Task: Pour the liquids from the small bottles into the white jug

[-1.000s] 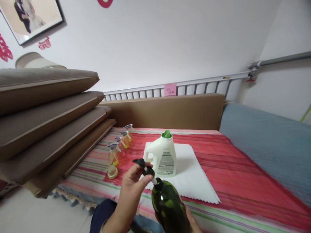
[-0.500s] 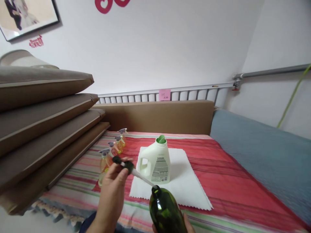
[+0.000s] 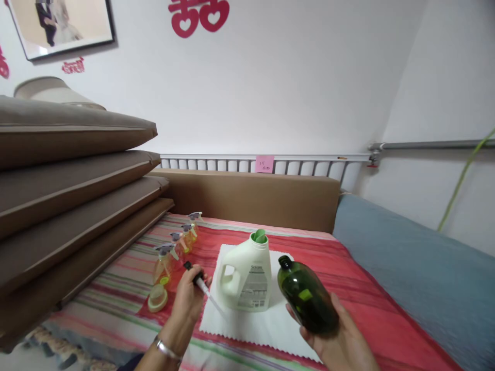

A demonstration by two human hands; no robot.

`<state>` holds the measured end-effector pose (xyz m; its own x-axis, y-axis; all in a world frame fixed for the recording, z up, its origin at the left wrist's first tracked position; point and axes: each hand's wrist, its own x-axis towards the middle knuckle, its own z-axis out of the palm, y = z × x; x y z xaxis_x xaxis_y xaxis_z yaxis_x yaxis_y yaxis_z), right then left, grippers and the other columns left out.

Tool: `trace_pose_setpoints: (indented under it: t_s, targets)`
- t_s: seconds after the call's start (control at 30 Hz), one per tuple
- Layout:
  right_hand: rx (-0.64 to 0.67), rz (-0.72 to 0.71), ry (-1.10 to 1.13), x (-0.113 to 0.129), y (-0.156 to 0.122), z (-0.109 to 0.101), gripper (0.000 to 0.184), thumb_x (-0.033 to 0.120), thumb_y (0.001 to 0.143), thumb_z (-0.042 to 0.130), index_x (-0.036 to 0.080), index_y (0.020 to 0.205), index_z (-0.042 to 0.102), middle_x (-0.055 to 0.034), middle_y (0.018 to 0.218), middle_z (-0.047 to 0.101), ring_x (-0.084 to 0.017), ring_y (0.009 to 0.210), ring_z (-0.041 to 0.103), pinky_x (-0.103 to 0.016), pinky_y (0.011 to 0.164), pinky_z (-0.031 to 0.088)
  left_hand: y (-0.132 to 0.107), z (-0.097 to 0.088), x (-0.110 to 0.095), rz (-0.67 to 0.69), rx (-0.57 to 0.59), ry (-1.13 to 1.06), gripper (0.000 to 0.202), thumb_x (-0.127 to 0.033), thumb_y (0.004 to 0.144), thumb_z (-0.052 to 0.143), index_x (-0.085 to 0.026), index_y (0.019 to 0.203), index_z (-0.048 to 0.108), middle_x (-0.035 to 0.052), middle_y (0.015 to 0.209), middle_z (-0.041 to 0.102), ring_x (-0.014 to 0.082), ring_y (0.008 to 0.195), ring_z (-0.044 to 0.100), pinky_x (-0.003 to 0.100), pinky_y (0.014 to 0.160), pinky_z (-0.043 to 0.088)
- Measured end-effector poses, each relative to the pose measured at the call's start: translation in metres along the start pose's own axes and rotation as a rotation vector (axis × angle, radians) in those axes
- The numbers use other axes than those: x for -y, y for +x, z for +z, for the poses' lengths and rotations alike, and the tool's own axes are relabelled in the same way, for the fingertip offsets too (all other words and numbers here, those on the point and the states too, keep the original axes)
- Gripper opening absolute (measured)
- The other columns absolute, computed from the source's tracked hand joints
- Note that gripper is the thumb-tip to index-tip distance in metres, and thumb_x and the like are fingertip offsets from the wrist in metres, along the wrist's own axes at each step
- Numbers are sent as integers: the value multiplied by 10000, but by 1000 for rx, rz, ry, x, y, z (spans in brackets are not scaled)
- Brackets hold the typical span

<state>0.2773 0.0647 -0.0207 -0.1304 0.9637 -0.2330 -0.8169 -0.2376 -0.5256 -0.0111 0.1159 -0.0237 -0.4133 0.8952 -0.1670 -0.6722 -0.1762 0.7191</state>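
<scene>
My left hand [image 3: 188,294] is closed around the black head of a pump dispenser [image 3: 200,282], whose pale tube slants down to the right over the white cloth [image 3: 266,335]. In my right hand [image 3: 340,335] lies a dark green bottle [image 3: 307,296], gripped low on its body and tilted with its open neck up and to the left. The tube and the bottle are apart. Between my hands a large pale green jug [image 3: 251,278] stands upright on the cloth, its handle to the left and a green spout in its mouth.
Several spray bottles [image 3: 162,265] stand in a row at the left, with a pale round cap [image 3: 158,298] in front of them. Stacked brown cushions [image 3: 77,180] rise on the left. A brown padded board [image 3: 247,198] runs along the back, and a blue-grey padded surface [image 3: 410,247] borders the right.
The pump's tube has come clear of the bottle's neck. My right hand has carried the bottle up and to the right, while my left hand holds the pump lower.
</scene>
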Motion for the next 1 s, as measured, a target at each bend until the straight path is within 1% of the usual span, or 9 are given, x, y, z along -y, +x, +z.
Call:
trace_pose_setpoints:
  t_s: [0.1,0.2,0.27,0.4,0.5,0.57,0.67,0.77,1.0]
  targets:
    - [-30,-1,-8,7,1,-5,426,355,704,724,270,1108,619,-109,1122,665,-376,995,609,-357,576,526,22,5,17,64,59,198,157,-106,598,703,-140,718,609,-62,463,519,69,381,461,181,400,382]
    - [-52,29,-4,6,5,-19,425,348,674,748,254,1074,638,-127,1114,666,-389,1002,602,-366,567,529,41,7,33,111,131,415,341,-115,501,759,-104,827,661,-35,516,579,73,372,454,188,363,312]
    - [-75,41,-20,6,7,-25,413,332,670,754,244,1059,643,-136,1104,668,-391,993,607,-366,560,528,52,8,42,131,186,552,395,-114,486,756,-88,872,679,-30,498,577,89,375,461,197,357,295]
    - [-72,22,-50,20,6,-14,402,333,684,748,225,1053,632,-143,1079,678,-392,965,620,-343,533,523,71,12,55,199,286,796,437,-107,533,705,-87,969,678,-38,435,555,122,381,475,219,381,330]
    - [-46,-55,-118,39,5,0,403,346,716,723,213,1077,602,-140,1046,691,-365,927,642,-324,524,525,81,17,59,310,345,933,453,-69,536,677,-123,986,680,30,659,691,184,605,616,259,550,446]
    - [-45,-118,-166,54,8,6,407,352,727,714,211,1086,583,-126,1013,704,-332,878,662,-329,530,535,82,22,61,383,395,1010,500,-36,533,656,-142,1021,672,65,851,723,220,807,645,285,705,465]
    - [-42,-213,-236,79,15,5,353,329,756,691,214,1068,571,-82,949,724,-247,765,679,-329,538,550,77,31,64,467,481,1109,524,-49,580,626,-136,1096,638,99,995,707,236,919,632,313,816,443]
    - [-41,-273,-326,104,21,1,305,325,777,671,204,1042,579,-44,885,729,-185,673,658,-304,512,551,68,42,67,540,550,1196,509,-87,624,617,-129,1131,616,110,1009,691,238,935,617,323,850,428]
    - [-157,-311,-650,146,25,1,294,449,776,632,260,991,565,18,842,684,-144,673,614,-261,514,528,57,65,71,603,619,1348,473,-80,652,577,-110,1122,610,127,969,667,250,905,604,341,835,427]
